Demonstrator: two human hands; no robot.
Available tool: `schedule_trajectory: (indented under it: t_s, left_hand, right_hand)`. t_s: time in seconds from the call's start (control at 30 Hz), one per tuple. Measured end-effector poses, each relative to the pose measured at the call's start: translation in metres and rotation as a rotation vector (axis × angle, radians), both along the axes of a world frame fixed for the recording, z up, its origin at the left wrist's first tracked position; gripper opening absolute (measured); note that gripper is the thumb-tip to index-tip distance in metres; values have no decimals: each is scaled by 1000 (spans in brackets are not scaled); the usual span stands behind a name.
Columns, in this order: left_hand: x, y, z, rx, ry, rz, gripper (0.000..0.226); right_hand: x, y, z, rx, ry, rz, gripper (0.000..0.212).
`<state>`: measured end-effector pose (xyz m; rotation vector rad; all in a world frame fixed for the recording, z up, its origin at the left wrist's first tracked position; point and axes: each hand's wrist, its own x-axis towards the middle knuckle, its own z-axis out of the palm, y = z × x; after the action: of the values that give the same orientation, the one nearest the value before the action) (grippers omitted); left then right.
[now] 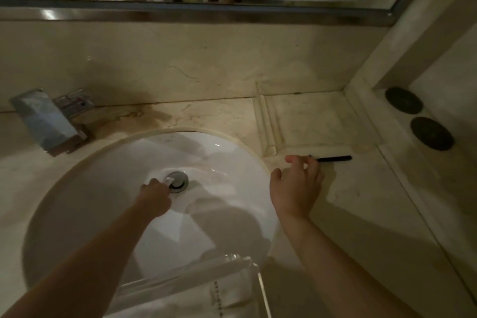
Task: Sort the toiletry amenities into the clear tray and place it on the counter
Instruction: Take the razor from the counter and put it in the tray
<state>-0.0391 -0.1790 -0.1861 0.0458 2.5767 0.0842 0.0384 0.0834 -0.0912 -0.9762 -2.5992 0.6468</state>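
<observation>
White sink (103,188); beige veined marble counter (361,201); black comb (334,158); chrome faucet (49,121); clear tray (196,281).
</observation>
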Motion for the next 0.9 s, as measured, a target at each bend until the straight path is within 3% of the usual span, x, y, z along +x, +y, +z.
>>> schedule_trajectory:
  t_s: [0.2, 0.47, 0.7, 0.9]
  left_hand:
    - [6, 12, -3, 155, 50, 27, 24]
    - [9, 42, 26, 396, 99, 148, 6]
    - [10, 62, 52, 683, 15, 388, 26]
    - [24, 76, 83, 1029, -189, 531, 33]
  right_hand:
    - [-6, 21, -6, 11, -193, -49, 57]
    - [-13, 33, -5, 115, -192, -119, 62]
    - [-7, 44, -10, 68, -209, -186, 36]
    - [10, 36, -13, 97, -143, -63, 16]
